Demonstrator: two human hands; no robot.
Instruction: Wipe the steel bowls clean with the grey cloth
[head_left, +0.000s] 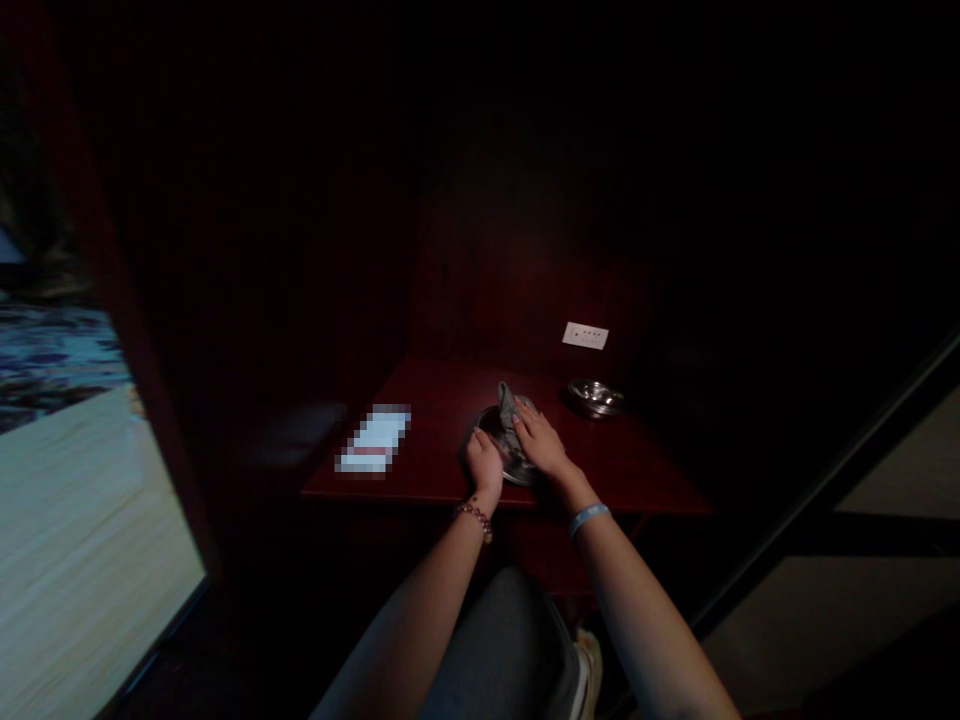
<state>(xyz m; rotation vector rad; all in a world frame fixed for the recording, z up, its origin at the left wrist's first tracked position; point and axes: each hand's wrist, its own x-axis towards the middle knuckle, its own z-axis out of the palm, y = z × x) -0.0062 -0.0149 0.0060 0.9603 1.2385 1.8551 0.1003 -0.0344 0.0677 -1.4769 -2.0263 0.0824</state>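
A round, shiny metal dish point(519, 477) sits near the front edge of a dark red shelf point(439, 395). My left hand point(486, 466) is closed on the dish's left rim, thumb upward. Over the dish's right side, my right hand point(541, 442) presses a grey cloth point(505, 402) against its inside, and a fold of the cloth sticks up past the fingers. Both hands partly hide the dish. Further back on the right lie other shiny metal dishes point(595, 398), seemingly stacked.
A bright, blurred-out rectangle point(375, 440) lies on the shelf's left. A white socket panel point(586, 336) is on the back wall. Dark panels rise on both sides. A pale wooden surface point(82, 540) is at the far left. My knee point(502, 640) is beneath the shelf.
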